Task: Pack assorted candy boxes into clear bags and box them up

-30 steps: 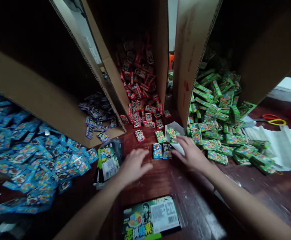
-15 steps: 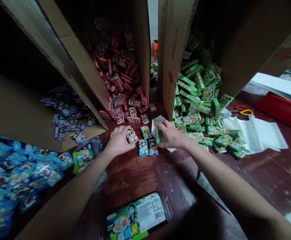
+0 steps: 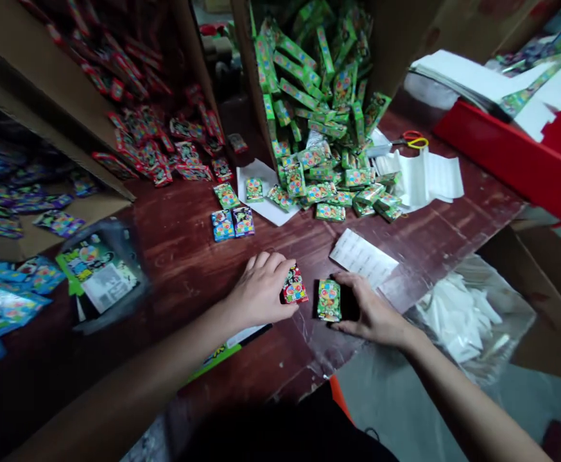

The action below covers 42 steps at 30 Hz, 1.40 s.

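Note:
My left hand (image 3: 258, 292) grips a small red candy box (image 3: 294, 284) between thumb and fingers, low over the front of the table. Just to its right, my right hand (image 3: 367, 308) has thumb and fingertips at the edges of a small green candy box (image 3: 328, 300), its printed front facing up. The two boxes are a short gap apart. Farther back lie a blue candy box (image 3: 223, 226) and a purple one (image 3: 243, 221) side by side, with a green one (image 3: 225, 196) behind them. My left forearm partly covers a larger green and black package (image 3: 217, 356).
Cardboard cartons at the back spill red boxes (image 3: 184, 151) and green boxes (image 3: 309, 115). Purple and blue packs lie at left beside a bagged package (image 3: 100, 269). A white label sheet (image 3: 363, 258), scissors (image 3: 415, 140) and a red bin (image 3: 497, 163) are at right. A plastic-lined carton (image 3: 463, 314) stands below the table edge.
Both hands have moved toward the table's front edge with the red and green boxes, away from the small group of boxes. The view has swung right and down.

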Each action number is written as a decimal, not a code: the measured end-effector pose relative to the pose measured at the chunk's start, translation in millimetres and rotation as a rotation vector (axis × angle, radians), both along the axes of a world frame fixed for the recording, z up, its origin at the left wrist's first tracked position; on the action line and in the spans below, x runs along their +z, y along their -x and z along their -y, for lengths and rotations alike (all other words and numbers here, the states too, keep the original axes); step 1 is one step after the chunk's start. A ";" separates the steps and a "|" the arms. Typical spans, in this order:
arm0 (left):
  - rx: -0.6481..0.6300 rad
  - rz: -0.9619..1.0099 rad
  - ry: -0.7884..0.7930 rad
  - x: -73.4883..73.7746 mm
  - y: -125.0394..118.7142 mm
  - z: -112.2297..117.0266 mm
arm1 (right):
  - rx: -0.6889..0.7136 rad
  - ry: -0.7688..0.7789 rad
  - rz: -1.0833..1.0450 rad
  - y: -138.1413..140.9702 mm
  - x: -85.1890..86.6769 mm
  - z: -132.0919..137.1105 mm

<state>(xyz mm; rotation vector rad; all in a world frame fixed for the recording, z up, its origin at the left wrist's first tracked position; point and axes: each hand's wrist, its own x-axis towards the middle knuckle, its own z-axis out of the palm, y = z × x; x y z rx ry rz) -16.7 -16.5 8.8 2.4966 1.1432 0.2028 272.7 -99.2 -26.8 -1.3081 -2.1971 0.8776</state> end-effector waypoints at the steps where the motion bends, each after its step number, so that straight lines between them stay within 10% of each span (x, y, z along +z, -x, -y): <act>1: -0.001 -0.019 0.000 -1.0 -4.9 3.1 | 0.017 -0.020 0.025 -4.1 1.3 -2.1; 9: 0.095 0.197 0.101 -0.7 -18.9 24.4 | 0.127 -0.142 0.136 1.6 6.1 -10.0; 24: -0.003 -0.041 0.075 9.6 -36.1 33.7 | -0.419 0.091 0.344 10.5 10.9 29.6; 29: 0.016 0.010 0.085 4.4 -37.4 37.0 | -0.285 0.065 0.286 -4.4 25.1 30.6; 36: -0.065 -0.010 0.095 -1.9 -37.6 37.3 | 0.301 -0.026 0.360 -28.1 34.4 -8.1; 42: -0.165 -0.038 0.014 -9.9 -26.7 43.4 | 0.168 -0.115 0.346 -5.9 17.2 -24.9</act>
